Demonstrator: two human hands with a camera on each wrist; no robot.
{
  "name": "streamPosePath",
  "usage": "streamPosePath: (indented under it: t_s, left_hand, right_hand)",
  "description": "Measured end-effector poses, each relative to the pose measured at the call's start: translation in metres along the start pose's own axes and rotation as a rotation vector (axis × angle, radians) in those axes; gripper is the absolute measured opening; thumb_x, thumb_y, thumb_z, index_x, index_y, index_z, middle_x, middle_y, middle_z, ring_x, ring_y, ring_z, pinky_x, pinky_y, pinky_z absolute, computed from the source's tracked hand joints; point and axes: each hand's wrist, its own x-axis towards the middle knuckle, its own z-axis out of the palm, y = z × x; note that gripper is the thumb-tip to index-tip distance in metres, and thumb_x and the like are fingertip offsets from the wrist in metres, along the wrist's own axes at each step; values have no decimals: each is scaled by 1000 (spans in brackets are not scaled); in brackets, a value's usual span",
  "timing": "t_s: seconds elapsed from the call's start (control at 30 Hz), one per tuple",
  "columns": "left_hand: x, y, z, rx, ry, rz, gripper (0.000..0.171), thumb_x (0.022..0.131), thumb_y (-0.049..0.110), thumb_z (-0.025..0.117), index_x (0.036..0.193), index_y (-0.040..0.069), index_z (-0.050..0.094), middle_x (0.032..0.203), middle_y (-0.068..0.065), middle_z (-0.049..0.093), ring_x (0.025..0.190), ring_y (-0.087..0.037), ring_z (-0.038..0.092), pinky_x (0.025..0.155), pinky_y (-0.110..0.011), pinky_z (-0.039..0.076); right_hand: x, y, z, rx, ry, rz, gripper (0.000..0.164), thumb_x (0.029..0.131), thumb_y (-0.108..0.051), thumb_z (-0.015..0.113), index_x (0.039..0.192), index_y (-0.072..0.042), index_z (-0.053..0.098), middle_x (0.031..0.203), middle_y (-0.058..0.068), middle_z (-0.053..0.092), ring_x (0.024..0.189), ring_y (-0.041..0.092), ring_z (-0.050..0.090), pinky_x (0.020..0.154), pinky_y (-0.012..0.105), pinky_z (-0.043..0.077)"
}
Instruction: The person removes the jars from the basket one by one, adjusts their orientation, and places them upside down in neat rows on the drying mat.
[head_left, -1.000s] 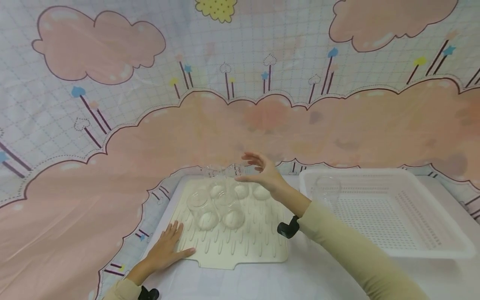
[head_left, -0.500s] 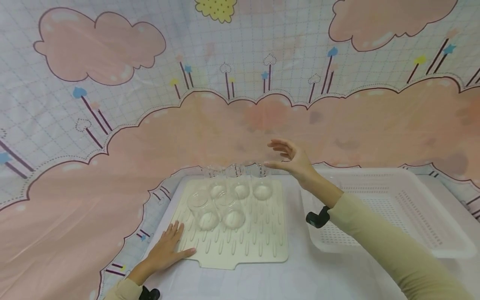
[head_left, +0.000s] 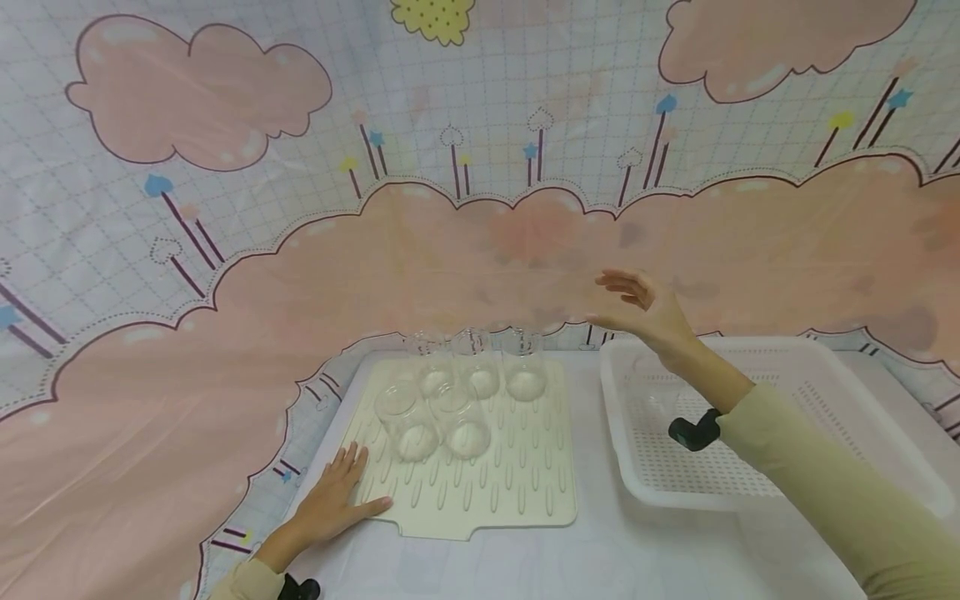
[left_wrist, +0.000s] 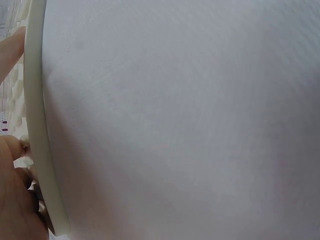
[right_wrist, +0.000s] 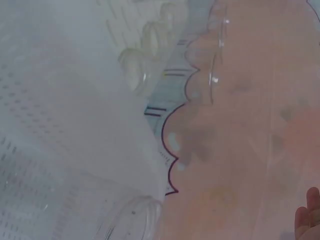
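Note:
My left hand [head_left: 326, 496] lies spread on the near left edge of a cream ridged draining board [head_left: 517, 500]; the left wrist view shows its fingertips over the board's rim [left_wrist: 37, 125]. Several clear glasses stand on the board: three along the back, one of them at the right end [head_left: 525, 379], and two in front, including a left front glass [head_left: 411, 425]. My right hand [head_left: 648, 312] hangs in the air above the back left of a white plastic basket [head_left: 630, 475], fingers bent loosely around nothing. Below it, a clear glass [right_wrist: 132, 220] is in the basket.
The basket stands to the right of the board, with a strip of white tablecloth [head_left: 592, 433] between them. Behind both hangs a patterned cloth [head_left: 480, 250] with clouds, close to the back row of glasses.
My right hand has moved right and slightly up, from beside the board's back right glass to over the basket, holding nothing throughout. The left hand and the glasses have stayed put.

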Motion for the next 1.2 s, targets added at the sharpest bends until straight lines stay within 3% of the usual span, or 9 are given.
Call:
streamPosePath:
  t_s: [0.07,0.3,0.5,0.57,0.67,0.8,0.97,1.2]
  left_hand:
    - [1,-1,1,-1,3,-2,107,85,61,67,153,-8,21,161,-30,9,147,-50,2,116,-63,4]
    - [2,-2,2,0,13,2,109,85,62,67,153,-9,22,160,-30,10,147,-50,3,116,-64,5]
    - [3,-1,2,-7,15,3,109,85,62,68,153,-10,22,160,-31,10,147,-50,3,116,-64,5]
    - [2,-1,2,-10,10,1,109,85,62,68,153,-9,21,160,-31,9,147,-50,3,116,-64,4]
    - [2,-1,2,-7,4,-5,109,85,62,67,153,-9,21,161,-30,8,147,-50,2,116,-64,4]
    - [1,-1,3,-4,3,-8,109,85,63,67,154,-8,21,161,-30,8,147,-50,2,116,-63,4]
    - [3,-2,5,-5,2,-9,109,85,63,66,154,-7,20,161,-29,8,148,-48,1,117,-62,4]
    - [4,-5,4,6,0,-11,110,86,65,64,155,-7,19,162,-28,6,148,-48,0,117,-61,2]
  right_hand:
    - [-3,3,-10,-21,5,13,67,84,-13,82,143,-10,50,136,7,57,127,17,47,110,38,31]
    - [-15,18,-40,-82,0,44,70,87,-12,78,148,-11,44,140,11,53,128,19,45,100,14,35]
    - [-27,33,-59,-52,-53,123,77,88,-7,77,153,-14,37,144,7,50,129,19,42,95,11,41]
    - [-30,38,-64,-55,-69,147,79,87,-6,78,154,-14,36,143,3,50,128,16,43,98,16,43]
    - [-34,46,-70,-74,-104,174,82,87,-7,78,155,-14,33,142,-2,49,129,14,43,111,37,39]
    - [-39,58,-77,-68,-165,198,86,85,-5,79,155,-11,30,143,0,46,134,25,39,113,61,26]
    - [-45,76,-85,-50,-228,207,87,81,1,79,153,-8,30,145,5,43,138,38,33,114,63,22]
    - [-50,97,-90,-35,-324,265,93,81,0,79,156,-6,25,154,27,30,143,49,21,111,70,17]
